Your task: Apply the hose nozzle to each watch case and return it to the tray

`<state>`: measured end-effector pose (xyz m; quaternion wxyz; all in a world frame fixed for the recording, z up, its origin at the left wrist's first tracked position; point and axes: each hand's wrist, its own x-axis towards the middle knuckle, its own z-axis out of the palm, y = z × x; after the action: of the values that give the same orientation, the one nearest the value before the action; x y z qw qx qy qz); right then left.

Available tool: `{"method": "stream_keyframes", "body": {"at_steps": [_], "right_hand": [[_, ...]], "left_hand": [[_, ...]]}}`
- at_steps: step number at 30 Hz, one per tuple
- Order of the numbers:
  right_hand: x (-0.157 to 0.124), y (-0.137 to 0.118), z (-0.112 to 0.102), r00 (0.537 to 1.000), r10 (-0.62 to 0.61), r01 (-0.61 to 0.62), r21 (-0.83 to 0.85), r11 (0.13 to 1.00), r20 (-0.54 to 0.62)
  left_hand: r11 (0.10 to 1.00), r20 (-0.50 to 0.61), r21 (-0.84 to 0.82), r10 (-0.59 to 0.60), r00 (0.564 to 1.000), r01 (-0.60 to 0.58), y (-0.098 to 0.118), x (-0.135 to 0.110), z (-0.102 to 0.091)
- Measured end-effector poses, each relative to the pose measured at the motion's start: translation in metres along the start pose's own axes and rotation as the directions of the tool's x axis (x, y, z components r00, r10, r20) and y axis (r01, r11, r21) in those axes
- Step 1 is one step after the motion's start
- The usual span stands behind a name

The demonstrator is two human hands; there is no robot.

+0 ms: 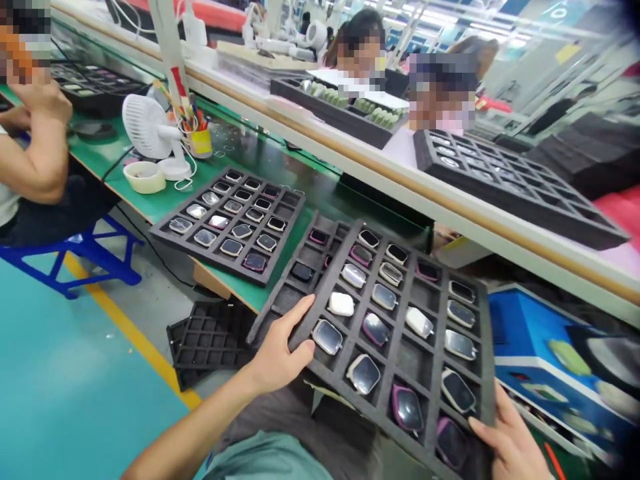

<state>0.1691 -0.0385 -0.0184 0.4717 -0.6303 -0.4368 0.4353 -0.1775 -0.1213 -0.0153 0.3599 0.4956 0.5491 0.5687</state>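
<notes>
I hold a dark foam tray (400, 363) with square pockets in front of me, tilted. Several small rounded watch-like cases, silver, white and pink-rimmed, lie in its pockets. My left hand (280, 350) grips the tray's near left edge, fingers laid across the top and thumb beneath. My right hand (510, 443) holds the near right corner, fingers curled on the rim. Partly under this tray, a second dark tray (300, 260) rests on the green bench.
A third filled foam tray (227, 223) lies on the green bench (150, 203), beside a white fan (150, 130), a cream bowl (144, 177) and a pen cup (200, 140). An empty tray (207, 340) sits on the floor. A seated person's arm (37, 143) is at left; two people sit behind the shelf.
</notes>
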Motion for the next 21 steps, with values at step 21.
{"method": "stream_keyframes", "body": {"at_steps": [21], "right_hand": [[0.004, -0.008, 0.051, 0.990, -0.100, 0.078, 0.198, 0.977, 0.103]], "left_hand": [[0.970, -0.187, -0.015, -0.240, 0.953, 0.242, 0.013, 0.018, -0.043]]}}
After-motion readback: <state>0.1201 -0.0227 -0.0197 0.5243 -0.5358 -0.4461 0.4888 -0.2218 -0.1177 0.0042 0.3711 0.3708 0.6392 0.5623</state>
